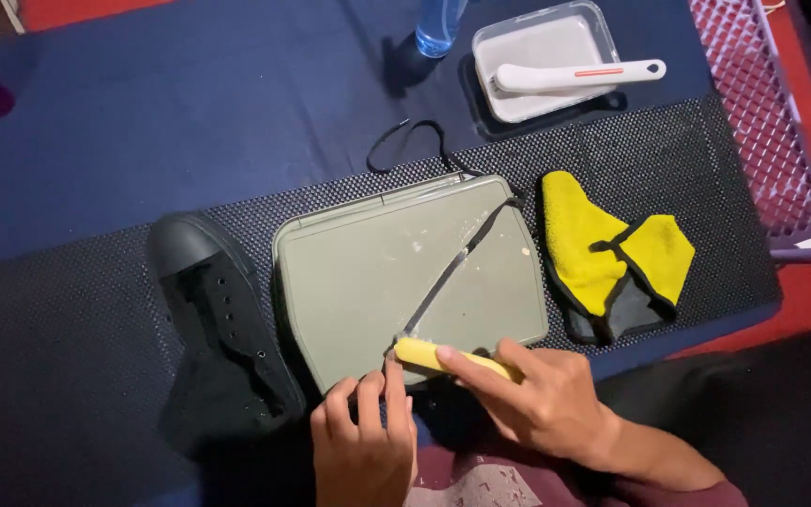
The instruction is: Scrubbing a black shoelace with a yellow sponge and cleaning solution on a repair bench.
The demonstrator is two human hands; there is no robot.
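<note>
Shoe (222, 324) left of tray (368, 272) — cloth (603, 249) right.

Head view, steeply downward, close over table (96, 141)

From my remote feed I see a black shoe (222, 319) left on the dark mat (68, 329), a yellow cloth (607, 249) right, and farther back a clear bottle (440, 23), a white brush (574, 75) across a clear tub (542, 42), and a white rack (757, 113).

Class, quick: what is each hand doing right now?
Left hand: fingers pinch the black shoelace down on the grey-green tray.
Right hand: closed around a yellow brush, its tip on the lace.
</note>
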